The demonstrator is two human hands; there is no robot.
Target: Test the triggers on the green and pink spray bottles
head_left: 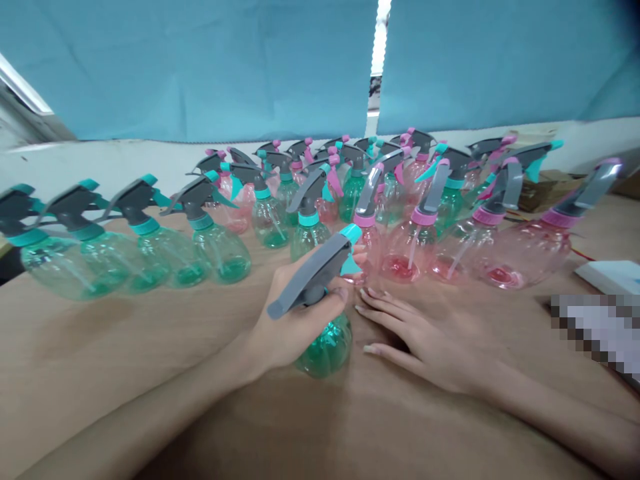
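A green see-through spray bottle point(327, 350) with a grey trigger head and turquoise nozzle is in front of me. My left hand point(300, 313) is wrapped round its neck, just under the trigger head, and its fingers are partly hidden behind the bottle. To the right of that bottle, my right hand point(415, 333) lies low over the table with fingers stretched out and nothing in them. Its fingertips point at the held bottle and are close to the base of a pink spray bottle point(367, 247) behind.
Green spray bottles point(220, 257) line the left of the wooden table point(165, 353). Pink ones point(525, 253) stand at right, with mixed rows behind. At the right edge are a white object point(610, 275) and a pixelated patch. A cardboard box point(547, 190) sits behind; blue cloth point(200, 67) hangs at the back.
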